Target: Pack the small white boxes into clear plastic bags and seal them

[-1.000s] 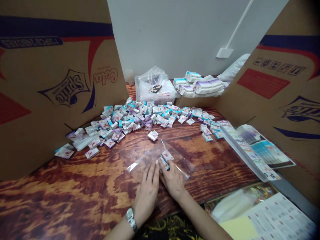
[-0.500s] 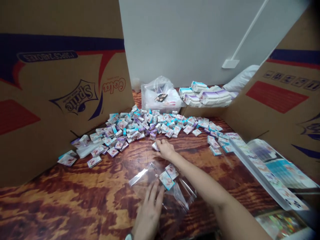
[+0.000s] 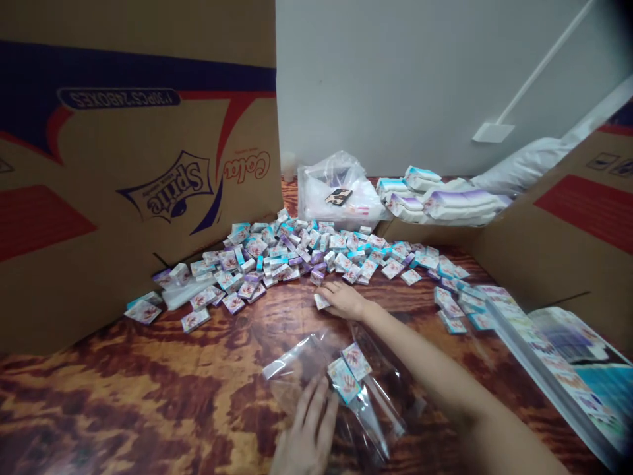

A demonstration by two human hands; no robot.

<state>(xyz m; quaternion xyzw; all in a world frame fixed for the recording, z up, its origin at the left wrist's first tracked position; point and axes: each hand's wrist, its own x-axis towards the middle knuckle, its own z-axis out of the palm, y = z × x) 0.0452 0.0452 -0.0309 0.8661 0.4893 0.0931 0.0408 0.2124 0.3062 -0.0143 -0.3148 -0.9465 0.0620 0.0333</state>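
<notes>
Flanking small boxes (image 3: 302, 254): "Sprite" and "Cola" carton (image 3: 138, 158)

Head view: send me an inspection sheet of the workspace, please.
Surface: brown patterned table.
Job's things: two small boxes at a clear bag, inside or on top unclear; pile of small boxes behind.
Clutter: dark card on plastic bags; soft packs; printed strip.
Hands: left hand at the clear bag, fingers extended; right hand on a single box, grip unclear.
Cables: nothing seen loose; white strip on the wall.
Surroundings: left carton, right carton, gray wall.
</notes>
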